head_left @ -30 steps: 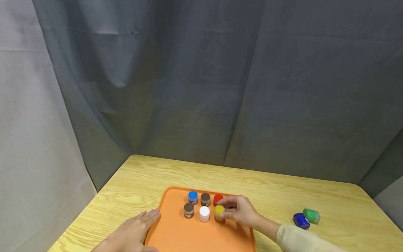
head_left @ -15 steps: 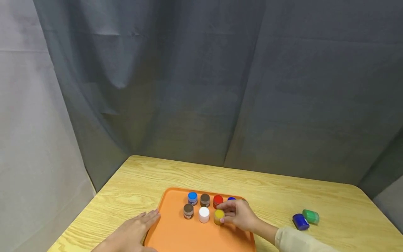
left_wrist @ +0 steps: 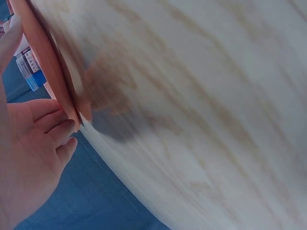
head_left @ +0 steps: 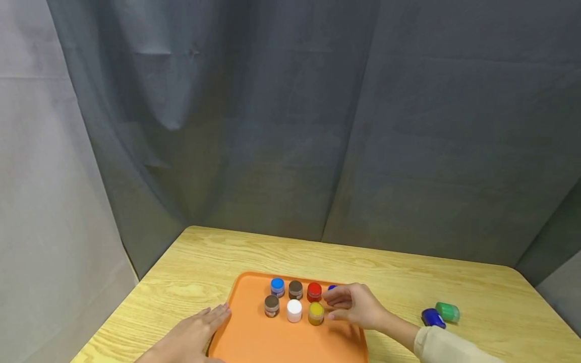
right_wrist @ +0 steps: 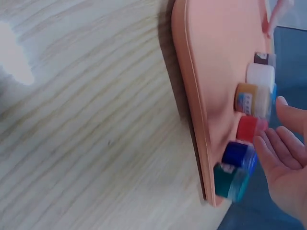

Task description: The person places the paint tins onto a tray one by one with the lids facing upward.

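Observation:
An orange tray (head_left: 286, 348) carries two rows of small paint jars. In the front row stand a dark brown-lidded jar (head_left: 271, 306), a white jar (head_left: 294, 311) and a yellow jar (head_left: 315, 313). Behind them are a light blue jar (head_left: 277, 287), another dark brown-lidded one, a red jar (head_left: 314, 292) and a dark blue jar (right_wrist: 238, 155), with a green jar (right_wrist: 231, 182) beside it. My right hand (head_left: 358, 306) hovers just right of the yellow jar, thumb and fingers parted with nothing between them. Fingers of my left hand (head_left: 188, 335) touch the tray's left rim.
Right of the tray, a dark blue jar (head_left: 433, 317) and a green jar (head_left: 448, 312) lie on their sides on the wood-grain table (head_left: 218, 252). A dark grey curtain (head_left: 272, 126) hangs behind the table's far edge.
My right hand has let go of the yellow jar and drawn back to the right, leaving it upright in front of the red jar. The left hand stays at the rim.

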Demonstrator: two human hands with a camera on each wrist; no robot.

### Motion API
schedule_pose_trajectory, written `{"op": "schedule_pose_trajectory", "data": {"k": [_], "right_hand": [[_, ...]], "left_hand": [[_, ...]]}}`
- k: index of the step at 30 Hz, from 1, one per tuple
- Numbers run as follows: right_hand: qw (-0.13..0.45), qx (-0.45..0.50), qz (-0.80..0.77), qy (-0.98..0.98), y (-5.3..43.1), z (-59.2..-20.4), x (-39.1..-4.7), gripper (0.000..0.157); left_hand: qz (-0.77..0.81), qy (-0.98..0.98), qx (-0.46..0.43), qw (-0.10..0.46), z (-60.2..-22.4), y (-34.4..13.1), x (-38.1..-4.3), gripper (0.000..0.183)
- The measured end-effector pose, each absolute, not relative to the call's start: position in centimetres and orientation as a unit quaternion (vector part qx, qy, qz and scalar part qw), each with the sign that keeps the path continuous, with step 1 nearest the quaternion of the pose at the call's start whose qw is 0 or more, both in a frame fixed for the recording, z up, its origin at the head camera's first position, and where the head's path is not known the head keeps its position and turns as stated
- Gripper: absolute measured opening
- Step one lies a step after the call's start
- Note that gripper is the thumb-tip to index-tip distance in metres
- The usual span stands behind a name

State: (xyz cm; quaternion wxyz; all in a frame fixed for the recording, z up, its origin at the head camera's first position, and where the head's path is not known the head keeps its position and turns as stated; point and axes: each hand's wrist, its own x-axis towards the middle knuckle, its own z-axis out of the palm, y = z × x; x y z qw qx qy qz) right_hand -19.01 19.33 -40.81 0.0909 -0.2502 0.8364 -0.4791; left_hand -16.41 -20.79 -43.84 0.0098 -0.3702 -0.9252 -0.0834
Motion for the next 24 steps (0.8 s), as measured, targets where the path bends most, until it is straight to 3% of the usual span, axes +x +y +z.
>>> {"op": "schedule_pose_trajectory", "data": {"k": [24], "right_hand": [[-0.003,-0.195,-0.27,0.943,32.1,-38.1,-17.2,0.035]], "left_hand": [[-0.078,-0.925,-0.371,0.0,-43.7,-20.8,-16.5,0.087]]}}
